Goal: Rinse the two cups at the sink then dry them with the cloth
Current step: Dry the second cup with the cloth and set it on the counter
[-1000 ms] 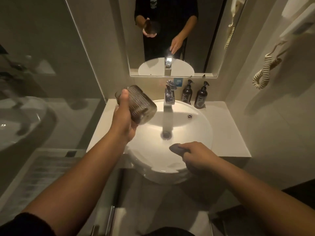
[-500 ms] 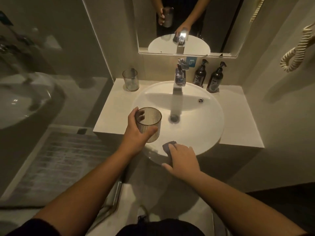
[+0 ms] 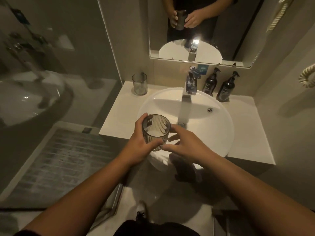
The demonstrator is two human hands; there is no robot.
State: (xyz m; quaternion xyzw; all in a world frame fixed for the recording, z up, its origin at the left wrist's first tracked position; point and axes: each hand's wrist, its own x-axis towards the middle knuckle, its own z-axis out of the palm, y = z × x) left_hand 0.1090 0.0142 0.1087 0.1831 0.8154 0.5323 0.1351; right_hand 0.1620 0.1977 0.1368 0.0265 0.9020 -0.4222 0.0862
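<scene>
Left hand: my left hand [image 3: 141,147] grips the ribbed cup [image 3: 156,132], fingers and thumb curled round its wall.
Right hand: my right hand [image 3: 189,147] has spread, loose fingers, their tips just beside the cup; I cannot tell if they touch it.
Ribbed cup: upright, held above the near left rim of the sink [image 3: 221,133]; smoky see-through wall with fine vertical ribs and a pale round bottom.
Second cup: the second cup [image 3: 139,84], of the same grey see-through make, stands on the counter [image 3: 119,114] at the back left, well apart from my hands.
Cloth: the dark grey cloth [image 3: 185,169] hangs over the sink's near edge, under my right wrist.
Sink: round, white and glossy, with a square chrome tap [image 3: 190,84].
Room: two dark pump bottles [image 3: 219,86] stand behind the tap; a mirror [image 3: 238,31] hangs above.
</scene>
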